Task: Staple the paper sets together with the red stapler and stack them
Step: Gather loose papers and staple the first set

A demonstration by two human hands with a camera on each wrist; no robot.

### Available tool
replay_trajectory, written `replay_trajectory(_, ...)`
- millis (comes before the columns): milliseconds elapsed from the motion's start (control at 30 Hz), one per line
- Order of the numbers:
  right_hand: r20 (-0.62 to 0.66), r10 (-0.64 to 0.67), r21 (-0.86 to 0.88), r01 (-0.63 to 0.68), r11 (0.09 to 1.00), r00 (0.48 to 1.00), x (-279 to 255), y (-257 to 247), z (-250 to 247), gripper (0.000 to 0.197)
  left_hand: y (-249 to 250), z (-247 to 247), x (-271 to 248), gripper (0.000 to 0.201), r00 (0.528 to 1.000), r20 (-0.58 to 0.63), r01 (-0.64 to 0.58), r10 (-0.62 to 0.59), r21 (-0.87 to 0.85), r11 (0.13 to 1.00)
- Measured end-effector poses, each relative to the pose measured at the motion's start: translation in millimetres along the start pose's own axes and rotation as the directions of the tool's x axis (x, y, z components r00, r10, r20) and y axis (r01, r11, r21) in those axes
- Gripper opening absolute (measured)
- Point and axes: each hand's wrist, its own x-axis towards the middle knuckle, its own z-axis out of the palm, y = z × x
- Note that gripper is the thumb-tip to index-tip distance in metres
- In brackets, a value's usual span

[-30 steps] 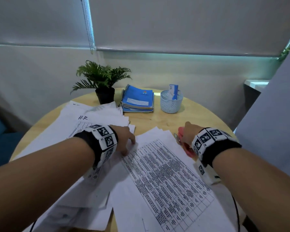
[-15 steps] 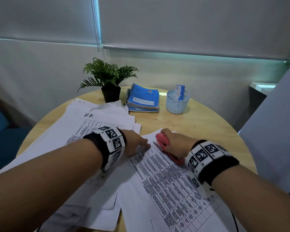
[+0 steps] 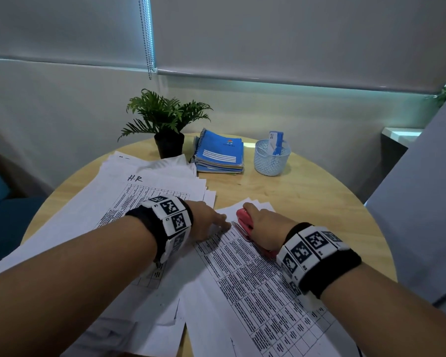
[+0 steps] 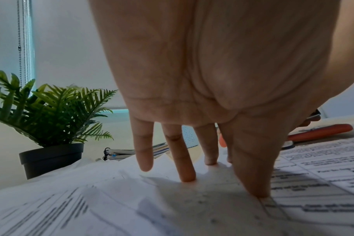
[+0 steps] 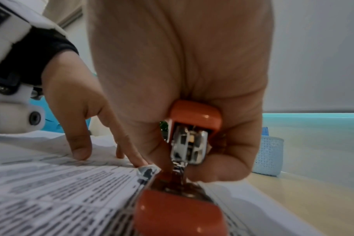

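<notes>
surface: round wood table (image 3: 307, 202), papers spread
left hand (image 3: 206, 222): fingers straight, spread, pinning paper set (image 3: 255, 274)
right hand (image 3: 264, 228): clamped round red stapler (image 3: 245, 219) at set's top corner
risk: sheets may slip, staple misses corner

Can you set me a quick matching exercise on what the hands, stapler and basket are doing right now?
Things:
1. left hand
2. right hand
3. red stapler
4. mesh basket

States:
A. holds a small blue-and-white box
B. fingertips pressing on the printed sheets
C. grips the stapler
D. set over the sheets' top corner

Pairs: 1-B, 2-C, 3-D, 4-A
</notes>
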Motion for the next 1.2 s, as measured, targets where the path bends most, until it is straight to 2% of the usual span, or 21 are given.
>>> replay_trajectory(400, 0.021, 0.041, -0.031, -0.040, 0.999, 0.999, -8, -7, -2, 0.060, 0, 0, 0, 0.054, 1.000, -0.018, -0.008, 0.008, -0.021, 1.000)
replay_trajectory(533, 0.046, 0.065, -0.066, -0.062, 0.996, 0.997, -8, -13, -4, 0.074, -1, 0, 2, 0.061, 1.000, 0.003, 0.008, -0.008, 0.001, 1.000)
replay_trajectory(633, 0.055, 0.066, -0.038, -0.064, 0.997, 0.996, -9, -17, -7, 0.062, -2, 0, 4, 0.062, 1.000, 0.003, 0.027, -0.027, -0.008, 1.000)
replay_trajectory(867, 0.019, 0.051, -0.002, -0.051, 0.999, 0.999, -4, -20, -6, 0.049, -2, -1, 6, 0.074, 0.997, 0.051, 0.057, -0.059, 0.026, 0.998)
replay_trajectory(1033, -0.030, 0.038, 0.052, -0.036, 0.998, 0.999, 4, -13, -8, 0.033, -1, 0, 4, 0.071, 0.998, 0.030, 0.061, -0.062, 0.029, 0.998)
replay_trajectory(1200, -0.069, 0.034, 0.044, -0.031, 0.999, 0.997, 9, -9, -9, 0.029, 2, -4, 0, 0.067, 0.999, 0.019, 0.040, -0.040, 0.026, 0.999)
